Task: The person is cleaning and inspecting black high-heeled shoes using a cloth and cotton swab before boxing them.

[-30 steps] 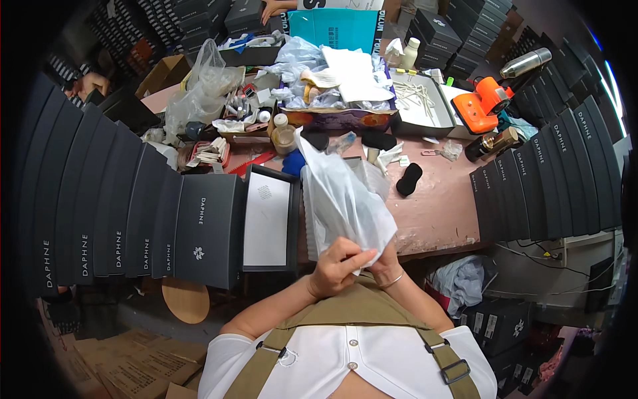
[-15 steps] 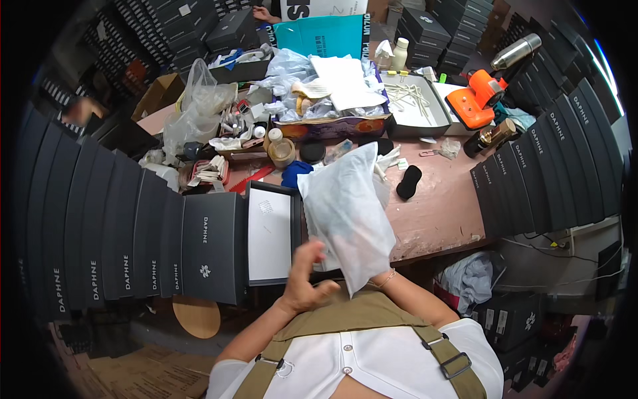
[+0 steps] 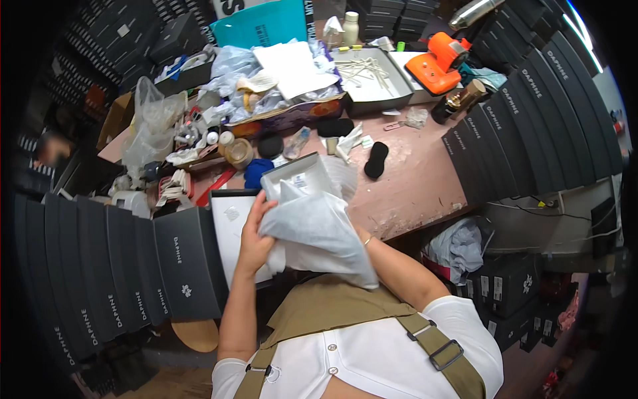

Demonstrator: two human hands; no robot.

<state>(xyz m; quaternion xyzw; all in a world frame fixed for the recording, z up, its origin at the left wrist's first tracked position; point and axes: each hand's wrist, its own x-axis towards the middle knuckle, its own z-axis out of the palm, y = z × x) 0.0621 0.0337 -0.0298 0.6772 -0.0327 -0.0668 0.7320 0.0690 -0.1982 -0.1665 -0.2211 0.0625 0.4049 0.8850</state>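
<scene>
A thin white bag (image 3: pixel 312 229), crumpled and partly see-through, is in front of my chest over the table's near edge. My left hand (image 3: pixel 254 236) pinches its left edge, thumb and fingers closed on the material. My right hand is covered by the bag; only the wrist with a bracelet shows at its right side, so its fingers are hidden. Just beyond the bag stands an open grey box (image 3: pixel 319 167) with a pale inside. Left of it lies an open dark box part with white lining (image 3: pixel 230 247), partly behind my left forearm.
Dark shoe boxes stand in rows at left (image 3: pixel 185 266) and right (image 3: pixel 531 126). On the pink table (image 3: pixel 412 176) lie a black insole-shaped pad (image 3: pixel 376 160), a tray of white sticks (image 3: pixel 372 76), an orange device (image 3: pixel 438 66), bottles and a carton of crumpled paper (image 3: pixel 286 113).
My left hand has moved from beside the bag onto its left edge. The bag has tipped and lowered toward me, uncovering the open grey box. The view has shifted right.
</scene>
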